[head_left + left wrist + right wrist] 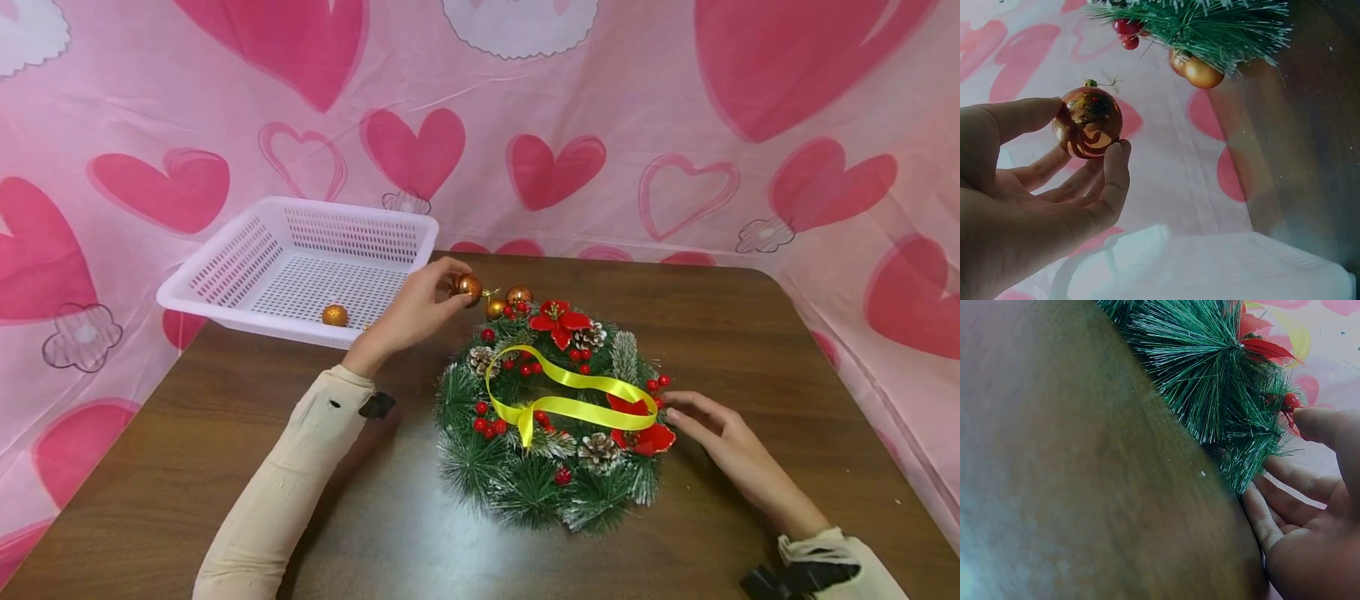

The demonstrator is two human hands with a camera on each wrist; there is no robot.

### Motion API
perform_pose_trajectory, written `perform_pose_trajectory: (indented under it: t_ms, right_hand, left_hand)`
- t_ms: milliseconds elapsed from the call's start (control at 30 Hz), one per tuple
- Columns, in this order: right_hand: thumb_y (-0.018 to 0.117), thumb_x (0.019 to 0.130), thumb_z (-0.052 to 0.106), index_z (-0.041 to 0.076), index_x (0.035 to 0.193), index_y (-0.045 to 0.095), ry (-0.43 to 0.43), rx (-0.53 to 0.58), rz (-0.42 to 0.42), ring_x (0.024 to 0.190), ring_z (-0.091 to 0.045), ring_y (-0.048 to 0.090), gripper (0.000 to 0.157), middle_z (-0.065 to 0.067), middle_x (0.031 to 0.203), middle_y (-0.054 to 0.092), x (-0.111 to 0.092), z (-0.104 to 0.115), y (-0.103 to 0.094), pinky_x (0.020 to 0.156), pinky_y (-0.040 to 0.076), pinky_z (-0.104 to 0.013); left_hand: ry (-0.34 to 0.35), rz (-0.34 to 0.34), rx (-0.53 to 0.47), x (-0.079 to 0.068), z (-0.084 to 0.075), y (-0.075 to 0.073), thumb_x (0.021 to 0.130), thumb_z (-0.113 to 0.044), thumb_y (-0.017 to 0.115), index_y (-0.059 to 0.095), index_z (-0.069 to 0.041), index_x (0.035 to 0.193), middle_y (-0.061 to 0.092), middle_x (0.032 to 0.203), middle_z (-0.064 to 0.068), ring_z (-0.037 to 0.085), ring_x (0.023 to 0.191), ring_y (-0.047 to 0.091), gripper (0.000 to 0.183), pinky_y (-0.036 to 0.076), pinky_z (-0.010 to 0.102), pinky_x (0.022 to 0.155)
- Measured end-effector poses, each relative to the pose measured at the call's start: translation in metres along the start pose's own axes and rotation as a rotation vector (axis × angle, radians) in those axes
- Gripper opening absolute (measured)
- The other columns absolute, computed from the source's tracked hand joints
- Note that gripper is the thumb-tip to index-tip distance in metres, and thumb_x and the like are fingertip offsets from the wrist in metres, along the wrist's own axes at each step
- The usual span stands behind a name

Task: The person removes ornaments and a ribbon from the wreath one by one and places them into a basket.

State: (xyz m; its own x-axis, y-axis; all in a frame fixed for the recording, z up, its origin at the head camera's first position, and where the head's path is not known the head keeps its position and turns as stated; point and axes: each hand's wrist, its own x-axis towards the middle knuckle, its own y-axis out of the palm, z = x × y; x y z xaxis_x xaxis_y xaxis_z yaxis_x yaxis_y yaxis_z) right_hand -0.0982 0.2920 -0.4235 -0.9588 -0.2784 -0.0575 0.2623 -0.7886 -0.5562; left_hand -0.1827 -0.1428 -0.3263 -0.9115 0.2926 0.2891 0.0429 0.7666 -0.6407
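Note:
My left hand (422, 307) pinches a shiny copper-coloured bauble (468, 287) between thumb and fingertips, just behind the wreath's back left edge. The left wrist view shows its swirl pattern and the small gold cap with a thin loop on top of the bauble (1088, 122). A green Christmas wreath (517, 487) with red flowers, pine cones and red berries lies on the table. Across it runs a loop of yellow ribbon (581, 407). At the wreath's right edge rests my right hand (723, 437), its fingers loosely extended against the needles and its thumb by a red berry (1291, 400).
A white plastic basket (225, 315) stands at the back left with an orange glittery bauble (334, 315) inside. Another copper bauble (519, 296) and a small gold bauble (495, 309) sit at the wreath's back edge. A pink heart-patterned cloth (480, 100) hangs behind the brown table (360, 533).

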Motion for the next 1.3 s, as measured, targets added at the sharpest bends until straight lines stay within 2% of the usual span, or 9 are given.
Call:
perform_pose_trajectory:
  t_ms: [233, 433, 667, 1300]
  right_hand:
    - [0.053, 0.104, 0.036, 0.017, 0.135, 0.058, 0.002, -0.006, 0.004, 0.115, 0.004, 0.049, 0.037, 0.0, 0.134, 0.057, 0.0, 0.0, 0.0, 0.089, 0.041, -0.013]
    - [0.052, 0.104, 0.035, 0.016, 0.135, 0.058, -0.01, -0.002, 0.0, 0.116, 0.005, 0.049, 0.037, 0.0, 0.134, 0.058, 0.0, 0.0, 0.0, 0.089, 0.04, -0.012]
    - [0.052, 0.104, 0.035, 0.017, 0.135, 0.058, -0.006, -0.01, 0.0, 0.116, 0.005, 0.049, 0.037, -0.001, 0.135, 0.057, -0.001, 0.0, 0.0, 0.089, 0.041, -0.012]
    - [0.052, 0.104, 0.036, 0.016, 0.135, 0.058, -0.002, 0.0, 0.004, 0.116, 0.005, 0.049, 0.038, -0.002, 0.135, 0.057, 0.0, 0.0, 0.0, 0.089, 0.041, -0.013]
  left_hand:
    - [-0.012, -0.014, -0.028, -0.001, -0.002, -0.009, 0.094, -0.01, 0.069, 0.057, -0.001, 0.127, 0.066, 0.116, 0.014, 0.027, 0.104, 0.065, 0.036, 0.051, 0.04, 0.095]
    - [-0.02, -0.03, -0.038, -0.002, -0.006, -0.019, 0.093, -0.01, 0.069, 0.058, -0.001, 0.126, 0.065, 0.12, 0.016, 0.031, 0.11, 0.064, 0.036, 0.05, 0.045, 0.098]
    - [-0.046, -0.053, -0.007, -0.005, -0.009, -0.03, 0.093, -0.015, 0.07, 0.058, -0.005, 0.129, 0.064, 0.124, 0.014, 0.031, 0.108, 0.065, 0.039, 0.054, 0.043, 0.091]
    - [-0.064, -0.169, -0.009, -0.011, -0.008, -0.062, 0.093, -0.014, 0.07, 0.059, -0.008, 0.13, 0.063, 0.127, 0.013, 0.031, 0.111, 0.064, 0.038, 0.053, 0.047, 0.092]
